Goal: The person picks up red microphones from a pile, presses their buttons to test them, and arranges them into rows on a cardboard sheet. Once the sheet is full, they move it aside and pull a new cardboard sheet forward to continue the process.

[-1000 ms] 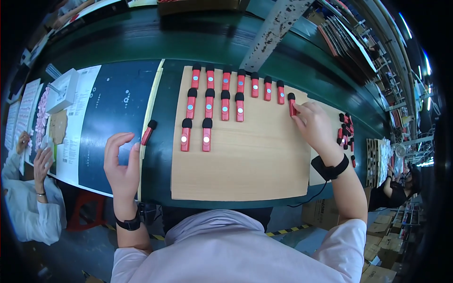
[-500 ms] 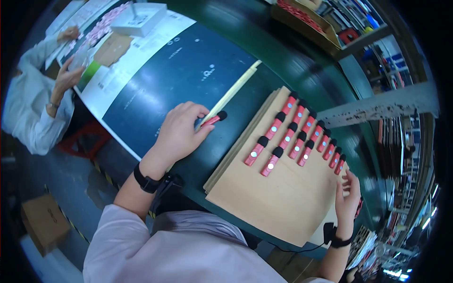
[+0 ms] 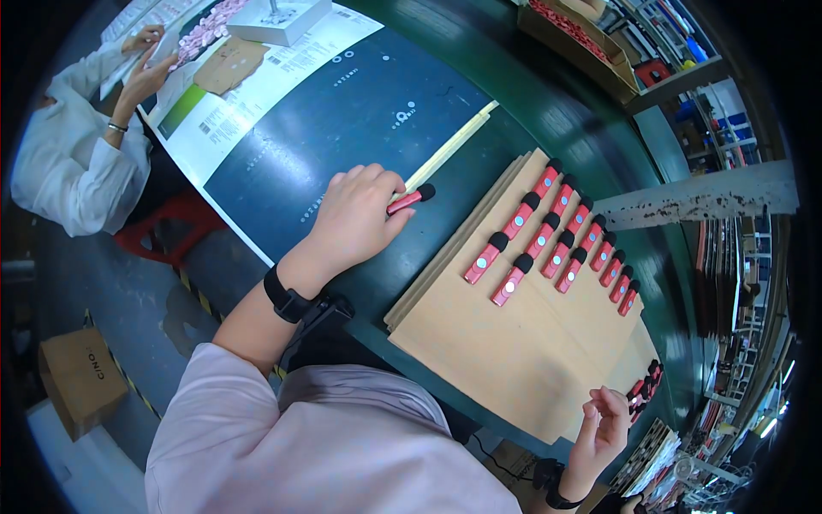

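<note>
My left hand [image 3: 360,212] holds a small red microphone [image 3: 406,202] with a black foam head between thumb and fingers. The hand is over the dark green table, beside a pale yellow strip [image 3: 449,147]. To its right, several more red microphones [image 3: 521,216] with black heads lie slanted in rows on a stack of brown cardboard sheets [image 3: 479,343]. A round pale spot shows on each body. My right hand [image 3: 602,430] is near the stack's near right corner, fingers loosely bent and apart, with nothing visible in them. Close to it sits a cluster of red-and-black pieces [image 3: 646,387].
A grey metal post [image 3: 693,206] rises past the table's right side. At the far edge is a cardboard box [image 3: 591,51] of red parts. Another person [image 3: 86,154] works at the far left, near pink pieces [image 3: 205,34] and a white box [image 3: 278,21]. A red stool [image 3: 167,227] stands below.
My right hand has moved from the right edge of the cardboard toward me. My left hand keeps hold of the microphone. The whole view has shifted slightly.
</note>
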### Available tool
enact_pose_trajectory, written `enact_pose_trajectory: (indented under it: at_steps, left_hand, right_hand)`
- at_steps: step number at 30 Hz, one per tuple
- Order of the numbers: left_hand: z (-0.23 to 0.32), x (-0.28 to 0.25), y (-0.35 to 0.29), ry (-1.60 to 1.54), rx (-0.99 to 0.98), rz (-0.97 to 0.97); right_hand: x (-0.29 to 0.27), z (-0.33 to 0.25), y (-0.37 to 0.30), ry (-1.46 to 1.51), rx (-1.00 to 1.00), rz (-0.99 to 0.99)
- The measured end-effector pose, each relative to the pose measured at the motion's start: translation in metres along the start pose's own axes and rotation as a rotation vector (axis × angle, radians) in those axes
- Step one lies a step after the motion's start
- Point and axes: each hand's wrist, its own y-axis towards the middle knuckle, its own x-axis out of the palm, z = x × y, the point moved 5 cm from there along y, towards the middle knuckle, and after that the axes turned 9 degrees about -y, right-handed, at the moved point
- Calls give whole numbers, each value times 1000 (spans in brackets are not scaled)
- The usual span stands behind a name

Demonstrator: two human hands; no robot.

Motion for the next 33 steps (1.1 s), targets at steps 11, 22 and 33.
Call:
enact_pose_trajectory:
  at_steps: [11, 22, 33]
  left_hand:
    - [0, 5, 5, -141, 31, 102]
    - [-46, 13, 13, -143, -57, 21]
    - [-41, 14, 15, -158, -77, 76]
  right_hand:
    - [-1, 4, -16, 3, -131, 87]
    - [-58, 110, -60, -63, 249, 317]
    - [-121, 296, -5, -624, 571, 332]
